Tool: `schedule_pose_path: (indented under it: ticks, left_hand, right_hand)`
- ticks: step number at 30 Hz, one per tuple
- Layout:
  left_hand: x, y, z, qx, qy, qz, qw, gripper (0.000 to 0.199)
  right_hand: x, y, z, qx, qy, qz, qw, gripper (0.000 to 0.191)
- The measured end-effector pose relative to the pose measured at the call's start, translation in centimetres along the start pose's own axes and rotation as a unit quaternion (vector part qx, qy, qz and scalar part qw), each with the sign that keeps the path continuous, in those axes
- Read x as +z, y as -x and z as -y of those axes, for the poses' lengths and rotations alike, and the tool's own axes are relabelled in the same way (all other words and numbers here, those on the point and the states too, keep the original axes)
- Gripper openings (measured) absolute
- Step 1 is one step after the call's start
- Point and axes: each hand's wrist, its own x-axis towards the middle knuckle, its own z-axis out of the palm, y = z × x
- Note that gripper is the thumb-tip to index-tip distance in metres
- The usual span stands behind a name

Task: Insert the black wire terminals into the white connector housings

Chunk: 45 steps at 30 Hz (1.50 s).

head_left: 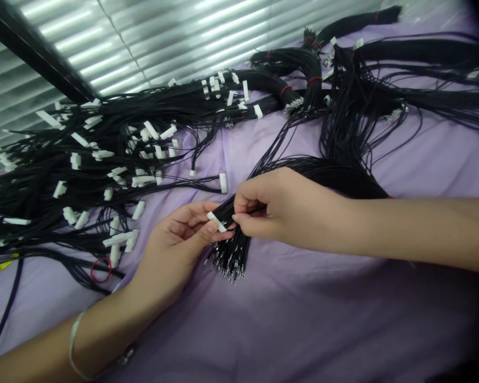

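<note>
- I see the left hand (179,239) pinching a white plug (217,222) over purple cloth (303,308).
- The right hand (281,207) pinches black wires (224,211) beside it; curled fingers (248,190) hide how many from me.

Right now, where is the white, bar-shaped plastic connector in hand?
In the head view, the white connector sits just left of centre, held by the left hand, with thin black wires running toward the right hand.
</note>
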Motion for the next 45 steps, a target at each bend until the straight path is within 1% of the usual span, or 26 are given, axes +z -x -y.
schedule_pose_path:
  ticks: [4,7,10,14,18,24,31,38,41,45]
  left_hand:
    - [0.0,0.0,0.0,0.005,-0.006,0.008,1.0,0.014]
    - [0.0,-0.1,-0.1,0.0,-0.01,-0.001,1.0,0.013]
    - [0.0,-0.2,-0.1,0.003,-0.006,-0.007,1.0,0.014]
    - [0.0,-0.2,0.1,0.016,-0.008,-0.005,1.0,0.013]
    - [0.1,-0.1,0.1,0.011,-0.003,-0.012,1.0,0.014]
    - [0.2,0.0,-0.1,0.015,-0.003,-0.015,1.0,0.014]
    - [0.3,-0.1,-0.1,0.027,-0.005,-0.014,1.0,0.014]
    - [0.3,-0.1,0.0,0.03,-0.012,-0.002,0.999,0.016]
    - [0.2,-0.1,0.0,0.031,-0.021,0.001,0.999,0.016]
    - [0.2,-0.2,0.0,0.027,-0.03,-0.001,0.999,0.017]
  right_hand:
    - [0.0,-0.2,-0.1,0.002,0.008,0.002,1.0,0.011]
    - [0.0,-0.3,-0.4,-0.016,0.016,0.002,1.0,0.01]
    - [0.0,-0.4,-0.8,-0.033,-0.001,0.012,0.999,0.01]
    - [-0.1,-0.5,-1.0,-0.033,-0.017,0.015,0.999,0.009]
    - [-0.1,-0.5,-1.0,-0.054,0.001,0.015,0.998,0.01]
    - [0.0,-0.4,-1.1,-0.06,0.013,0.01,0.998,0.01]
    - [0.0,-0.2,-1.1,-0.108,0.057,0.005,0.993,0.008]
    - [0.2,-0.1,-0.4,-0.099,0.135,0.004,0.986,0.007]
    - [0.2,0.0,-0.3,-0.093,0.104,0.013,0.99,0.008]
    - [0.2,-0.1,-0.5,-0.068,0.061,0.02,0.996,0.01]
